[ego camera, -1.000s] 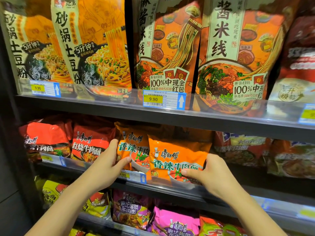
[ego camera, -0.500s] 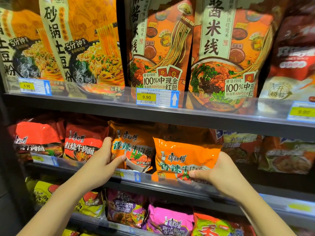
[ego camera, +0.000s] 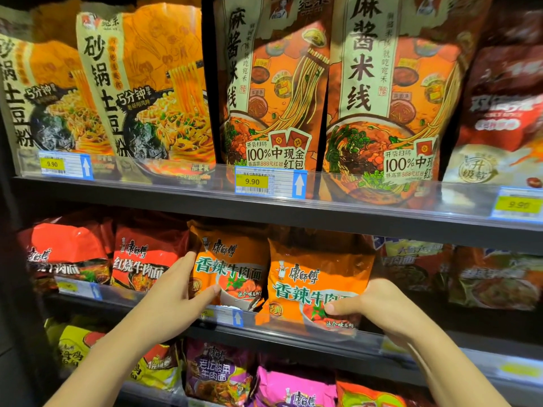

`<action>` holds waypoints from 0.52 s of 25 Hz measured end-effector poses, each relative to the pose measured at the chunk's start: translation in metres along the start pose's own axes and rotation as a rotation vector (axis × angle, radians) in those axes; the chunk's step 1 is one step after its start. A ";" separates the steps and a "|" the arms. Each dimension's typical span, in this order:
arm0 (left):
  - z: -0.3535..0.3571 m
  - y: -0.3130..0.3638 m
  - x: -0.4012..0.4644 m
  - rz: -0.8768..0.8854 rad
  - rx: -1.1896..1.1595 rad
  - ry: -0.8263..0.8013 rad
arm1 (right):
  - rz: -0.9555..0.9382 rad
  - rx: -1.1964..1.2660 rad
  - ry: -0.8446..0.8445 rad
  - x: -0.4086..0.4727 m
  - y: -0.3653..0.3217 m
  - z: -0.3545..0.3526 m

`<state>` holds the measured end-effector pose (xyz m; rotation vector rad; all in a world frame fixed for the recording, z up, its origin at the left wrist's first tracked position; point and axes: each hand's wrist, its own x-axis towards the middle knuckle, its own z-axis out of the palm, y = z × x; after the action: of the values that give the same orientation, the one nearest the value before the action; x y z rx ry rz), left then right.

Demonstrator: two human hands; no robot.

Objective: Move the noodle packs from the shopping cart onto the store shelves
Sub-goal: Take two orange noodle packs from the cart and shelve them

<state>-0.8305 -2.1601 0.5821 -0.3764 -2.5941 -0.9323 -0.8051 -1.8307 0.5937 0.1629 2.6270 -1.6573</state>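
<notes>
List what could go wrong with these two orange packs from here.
1. The right orange pack hangs forward over the shelf rail, pinched by the right hand; released now, it may tip off.
2. The left hand grips the left orange pack, which presses the red pack beside it; pushing could crumple or shift that neighbour.

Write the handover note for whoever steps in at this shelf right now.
Left hand: grips the left edge of the left orange noodle pack, thumb across its front.
Right hand: grips the lower right of the right orange noodle pack, thumb on its front.
Both packs stand side by side on the middle shelf, the right one leaning out over the front rail.
Done: both packs are on the shelf.
Left: push the right pack back and release. The cart is not in view.
</notes>
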 end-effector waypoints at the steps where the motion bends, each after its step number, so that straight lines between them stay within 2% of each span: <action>1: 0.001 -0.004 0.001 -0.022 0.006 -0.010 | -0.029 -0.003 0.006 -0.002 0.000 -0.001; 8: 0.002 -0.014 0.006 0.039 0.123 0.117 | -0.271 -0.088 0.107 -0.012 -0.003 0.001; 10: 0.006 -0.019 0.008 0.029 0.160 0.175 | -0.194 -0.134 0.146 -0.007 -0.004 0.002; 13: 0.008 -0.021 0.010 0.040 0.133 0.209 | 0.111 -0.225 0.168 0.001 -0.010 -0.001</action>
<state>-0.8495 -2.1693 0.5690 -0.2779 -2.4321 -0.7380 -0.8067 -1.8342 0.6026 0.4503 2.8414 -1.3587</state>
